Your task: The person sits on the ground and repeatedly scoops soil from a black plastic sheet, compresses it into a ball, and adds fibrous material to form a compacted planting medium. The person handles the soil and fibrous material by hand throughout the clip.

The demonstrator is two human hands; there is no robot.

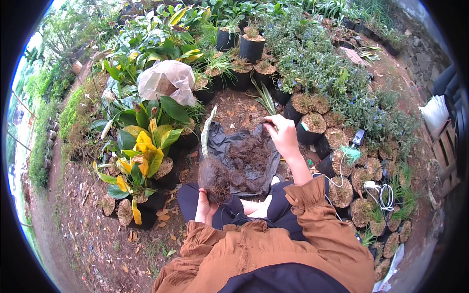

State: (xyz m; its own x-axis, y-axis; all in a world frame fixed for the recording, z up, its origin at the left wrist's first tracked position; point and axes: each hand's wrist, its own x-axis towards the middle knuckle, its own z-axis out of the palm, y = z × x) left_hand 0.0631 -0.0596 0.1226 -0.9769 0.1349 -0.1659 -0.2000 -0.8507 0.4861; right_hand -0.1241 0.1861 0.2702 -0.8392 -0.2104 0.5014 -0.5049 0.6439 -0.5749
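My left hand (207,205) holds a dark fibrous ball (214,179), loosely wrapped in brown strands, from below. A pale mottled leaf (206,132) stands upright out of the ball's top. A black plastic sheet (216,137) lies on the ground before my crossed legs, bearing a heap of brown fibre (251,152). Over the right far edge of the sheet is my right hand (282,132), its thumb and forefinger pinched near some dark fibre; whether it grips a strand is too small to tell.
Black-bagged pots (252,49) with fibre tops curve around the far and right sides. Leafy plants (146,146) crowd the left, with a translucent plastic bag (166,82) on them. A cut variegated leaf (264,97) lies beyond the sheet. A white cable (384,196) and small device (358,137) rest on pots at right.
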